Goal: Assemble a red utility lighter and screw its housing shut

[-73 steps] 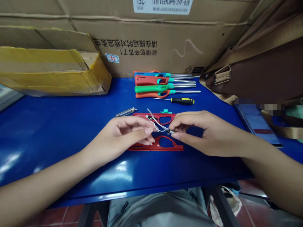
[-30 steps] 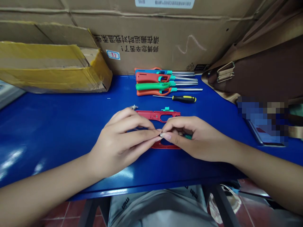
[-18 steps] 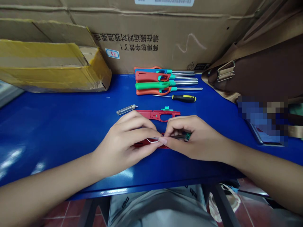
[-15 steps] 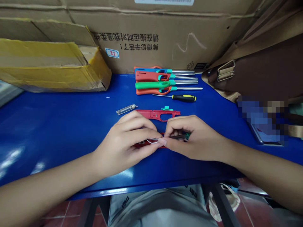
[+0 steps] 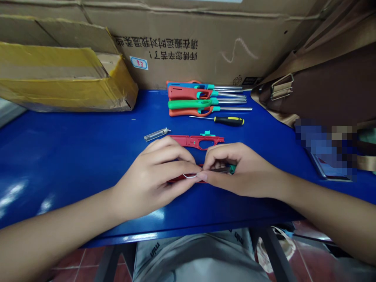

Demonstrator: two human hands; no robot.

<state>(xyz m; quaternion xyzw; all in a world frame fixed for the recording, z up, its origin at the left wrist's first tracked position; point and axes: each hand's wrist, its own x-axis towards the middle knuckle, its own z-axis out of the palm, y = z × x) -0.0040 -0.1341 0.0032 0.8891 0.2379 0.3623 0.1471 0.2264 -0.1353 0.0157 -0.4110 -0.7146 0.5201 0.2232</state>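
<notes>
Both my hands meet low over the blue table. My left hand point(image 5: 158, 176) is closed, thumb and fingertips pinched at a thin white wire point(image 5: 190, 177). My right hand point(image 5: 243, 172) is closed too, its thumb tip pressing where the wire ends from view. A dark metal tube point(image 5: 219, 170) with a green end piece point(image 5: 232, 169) runs under its curled fingers. Beneath the hands lies a red lighter shell half point(image 5: 177, 179), mostly covered. Just beyond it rests another red shell half point(image 5: 189, 141) with a turquoise trigger point(image 5: 208, 133). A clear fuel tank point(image 5: 156, 134) lies beside that half.
A black-and-yellow screwdriver point(image 5: 229, 120) lies in front of several stacked lighters point(image 5: 190, 104). Cardboard boxes point(image 5: 70, 94) stand behind and left. A brown bag-like cover point(image 5: 323, 86) and a phone point(image 5: 330, 168) are at the right. A tiny white piece point(image 5: 133, 119) lies left.
The view has shifted slightly. My fingertips have moved very little and still pinch at the white wire; my left fingers reach slightly farther right.
</notes>
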